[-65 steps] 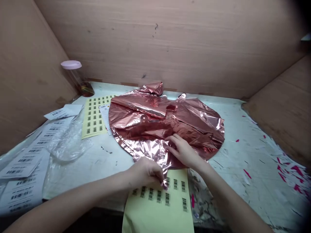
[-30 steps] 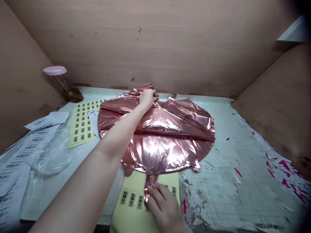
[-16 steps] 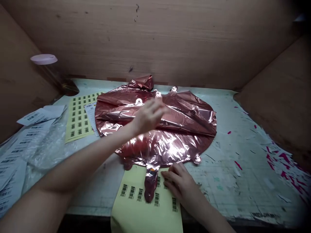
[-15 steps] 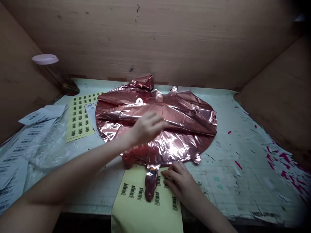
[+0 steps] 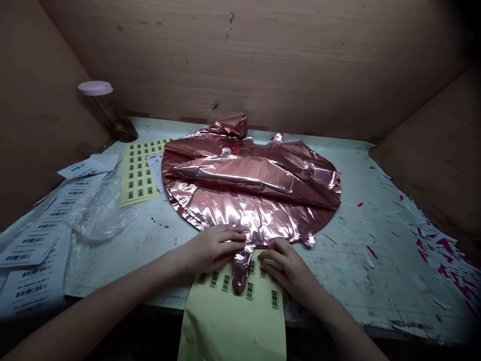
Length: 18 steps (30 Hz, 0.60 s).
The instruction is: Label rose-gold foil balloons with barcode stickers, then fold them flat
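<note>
While the left hand (image 5: pixel 211 247) and right hand (image 5: pixel 287 265), fingers loosely bent, flank the neck (image 5: pixel 241 273) of a copper-pink foil balloon (image 5: pixel 259 175), I cannot tell whether either pinches it; the near part (image 5: pixel 221 206) lies spread out, but folds (image 5: pixel 229 168) beyond the hands are not flattened. Beneath the neck sits a yellow barcode sheet (image 5: pixel 236 323), on a stained tabletop (image 5: pixel 349 276) with pink scraps (image 5: pixel 446 245) well right of the hands and cardboard walls (image 5: pixel 270 65) around.
</note>
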{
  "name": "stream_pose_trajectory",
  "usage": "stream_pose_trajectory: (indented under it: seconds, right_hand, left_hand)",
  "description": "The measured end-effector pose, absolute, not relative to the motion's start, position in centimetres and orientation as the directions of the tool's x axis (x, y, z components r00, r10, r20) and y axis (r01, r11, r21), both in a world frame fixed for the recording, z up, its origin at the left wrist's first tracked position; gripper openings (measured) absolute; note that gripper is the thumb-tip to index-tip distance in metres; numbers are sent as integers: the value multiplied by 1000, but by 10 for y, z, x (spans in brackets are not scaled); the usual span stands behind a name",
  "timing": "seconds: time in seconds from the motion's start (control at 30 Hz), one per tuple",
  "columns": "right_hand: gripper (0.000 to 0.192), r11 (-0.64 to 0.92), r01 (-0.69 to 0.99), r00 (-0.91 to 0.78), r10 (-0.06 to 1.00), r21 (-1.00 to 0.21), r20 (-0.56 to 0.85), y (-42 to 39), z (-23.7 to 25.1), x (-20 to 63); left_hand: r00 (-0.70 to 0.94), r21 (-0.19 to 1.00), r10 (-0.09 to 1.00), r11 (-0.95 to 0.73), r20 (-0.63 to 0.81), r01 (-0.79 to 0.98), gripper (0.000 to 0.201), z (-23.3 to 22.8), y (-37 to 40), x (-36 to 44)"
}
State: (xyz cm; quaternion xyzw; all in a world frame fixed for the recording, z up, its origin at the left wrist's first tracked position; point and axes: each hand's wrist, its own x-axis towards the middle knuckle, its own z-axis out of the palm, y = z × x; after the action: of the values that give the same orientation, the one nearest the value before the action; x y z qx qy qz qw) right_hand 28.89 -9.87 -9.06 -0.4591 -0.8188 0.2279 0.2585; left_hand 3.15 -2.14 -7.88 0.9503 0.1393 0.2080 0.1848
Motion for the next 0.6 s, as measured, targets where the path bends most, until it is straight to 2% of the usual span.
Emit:
stream_pose_trajectory:
  seconds: [0.23, 0.37, 0.6]
  right_hand:
    - [9, 485, 649, -461, 864, -586, 204, -98, -91, 290]
    - [8, 449, 660, -448, 879, -603, 163, -98, -89, 289]
    - [8, 474, 659, -461, 868, -584, 185, -99, -93, 288]
  left_hand:
    - [857, 387, 349, -901, 380, 195, 31, -80, -23, 31]
    - [856, 391, 358, -897, 373, 205, 32, -78, -23, 31]
    - [854, 396, 361, -895, 375, 204, 32, -80, -24, 30]
